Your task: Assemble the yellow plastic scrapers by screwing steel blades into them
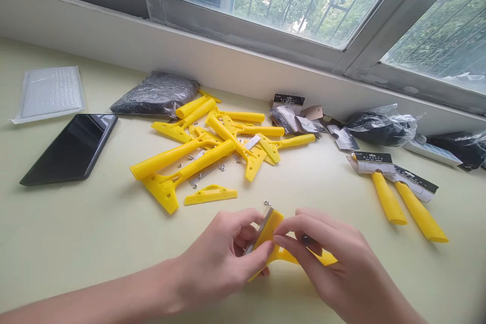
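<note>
My left hand (pixel 243 253) is closed round the head of a yellow scraper (pixel 274 220), thumb on its face and fingers behind. A metal blade (pixel 258 237) shows along the head's left edge. The handle runs to the right, partly behind my right hand (pixel 326 248). Thumb and index finger of that hand are pinched together against the scraper head; what they hold is too small to name. A small dark round thing (pixel 306 238) shows beneath its curled fingers. Just beyond the head lie small nuts (pixel 267 203). A loose yellow clamp piece (pixel 211 194) rests farther left.
Several yellow scraper handles (pixel 205 162) lie heaped mid-table among small screws and nuts. A black phone (pixel 72 147) and a bubble-wrap sleeve (pixel 51 91) are at left. A black plastic bag (pixel 157 93) sits behind. Two carded scrapers (pixel 389 200) lie right, near torn packaging (pixel 288 116).
</note>
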The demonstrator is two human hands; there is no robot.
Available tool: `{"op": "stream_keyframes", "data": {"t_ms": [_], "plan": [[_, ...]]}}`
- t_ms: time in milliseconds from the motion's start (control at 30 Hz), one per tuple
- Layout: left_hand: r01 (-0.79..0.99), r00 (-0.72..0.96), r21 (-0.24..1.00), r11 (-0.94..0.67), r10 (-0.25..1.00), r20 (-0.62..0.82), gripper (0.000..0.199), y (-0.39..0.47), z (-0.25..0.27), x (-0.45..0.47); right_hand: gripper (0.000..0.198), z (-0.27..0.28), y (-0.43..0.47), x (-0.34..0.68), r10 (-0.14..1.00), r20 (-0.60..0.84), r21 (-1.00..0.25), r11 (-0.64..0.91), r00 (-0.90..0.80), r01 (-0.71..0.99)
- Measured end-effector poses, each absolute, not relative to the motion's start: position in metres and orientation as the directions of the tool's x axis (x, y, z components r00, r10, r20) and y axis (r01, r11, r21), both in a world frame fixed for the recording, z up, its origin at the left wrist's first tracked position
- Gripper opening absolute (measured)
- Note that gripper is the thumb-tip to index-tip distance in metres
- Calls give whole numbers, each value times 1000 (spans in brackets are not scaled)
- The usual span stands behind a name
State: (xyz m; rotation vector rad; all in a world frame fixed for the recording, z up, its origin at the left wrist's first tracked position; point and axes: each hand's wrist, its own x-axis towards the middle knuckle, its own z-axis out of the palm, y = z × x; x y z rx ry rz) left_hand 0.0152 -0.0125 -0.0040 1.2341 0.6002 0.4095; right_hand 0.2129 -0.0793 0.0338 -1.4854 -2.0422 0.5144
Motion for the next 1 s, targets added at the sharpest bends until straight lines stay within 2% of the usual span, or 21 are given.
{"op": "stream_keyframes", "data": {"t_ms": [467,567,700,833,1000], "plan": [[33,787,960,278,585,-197,31,-12,-7,14,14,39,-80,210,984,95,-633,176,-150,754],[32,785,959,281,587,-198,31,-12,-6,14,11,38,-80,210,999,42,-673,46,-23,739],[44,784,960,277,585,-205,31,-12,-4,14,19,39,-77,212,987,-130,-751,-160,93,640],[41,790,967,252,584,-185,28,-12,-5,15,24,43,-73,214,958,-284,-799,-251,25,546],[28,794,972,234,585,-164,27,-14,-9,14,33,44,-68,213,928,-362,-851,-294,-82,435]]}}
